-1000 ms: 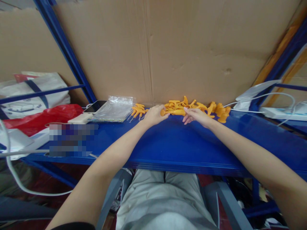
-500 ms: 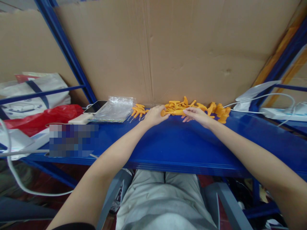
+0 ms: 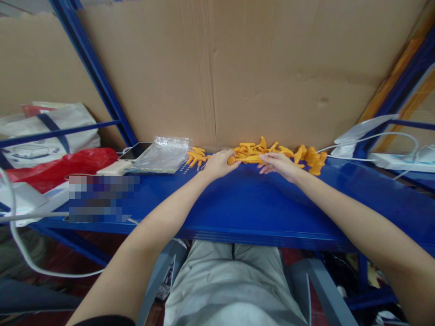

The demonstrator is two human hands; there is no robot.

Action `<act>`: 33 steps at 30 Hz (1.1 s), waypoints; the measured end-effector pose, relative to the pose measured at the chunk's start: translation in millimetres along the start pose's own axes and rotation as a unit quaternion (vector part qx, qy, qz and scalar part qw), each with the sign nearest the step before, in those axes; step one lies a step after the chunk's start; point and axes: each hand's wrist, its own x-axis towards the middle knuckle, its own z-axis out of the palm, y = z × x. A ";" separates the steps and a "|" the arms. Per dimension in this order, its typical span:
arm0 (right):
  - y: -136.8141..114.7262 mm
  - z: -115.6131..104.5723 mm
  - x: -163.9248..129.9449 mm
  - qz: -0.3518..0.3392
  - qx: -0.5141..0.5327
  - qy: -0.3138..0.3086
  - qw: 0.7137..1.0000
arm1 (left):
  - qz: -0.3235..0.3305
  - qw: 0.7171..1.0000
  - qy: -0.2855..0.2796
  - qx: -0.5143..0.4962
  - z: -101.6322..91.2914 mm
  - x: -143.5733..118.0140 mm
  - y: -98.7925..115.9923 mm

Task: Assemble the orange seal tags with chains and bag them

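Both hands (image 3: pixel 249 164) on slim orange plastic piece (image 3: pixel 247 159).

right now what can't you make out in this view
1. Head view: the orange plastic part held between the left hand and right hand is too small for its shape to be told, and the fingers cover its ends.
2. The orange parts pile blends together; no count is possible.
3. A pixelated patch hides whatever lies on the blue shelf.
4. The clear plastic bag shows no readable contents.
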 end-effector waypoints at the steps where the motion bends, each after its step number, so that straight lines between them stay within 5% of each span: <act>1: -0.4 0.5 -0.2 0.006 0.011 0.003 1.000 | 0.000 1.000 -0.001 -0.001 -0.4 -0.1 0.1; 12: -6.5 -2.2 4.2 0.110 0.160 0.047 0.980 | -0.015 0.999 -0.034 -0.022 -6.8 -0.2 2.2; 19: -6.2 -4.0 6.5 0.104 0.172 0.083 0.976 | -0.073 0.996 -0.047 0.019 1.2 6.1 -32.4; 26: -10.0 -9.5 13.2 0.027 0.180 0.141 0.973 | -0.122 0.972 -0.172 0.107 15.9 4.1 -77.9; 29: -11.1 -11.8 22.4 -0.026 0.159 0.163 0.973 | -0.125 0.962 -0.225 0.091 16.1 3.8 -82.1; 33: -13.6 -7.6 39.4 -0.078 0.069 0.182 0.978 | -0.147 0.960 -0.222 0.094 11.5 3.0 -74.7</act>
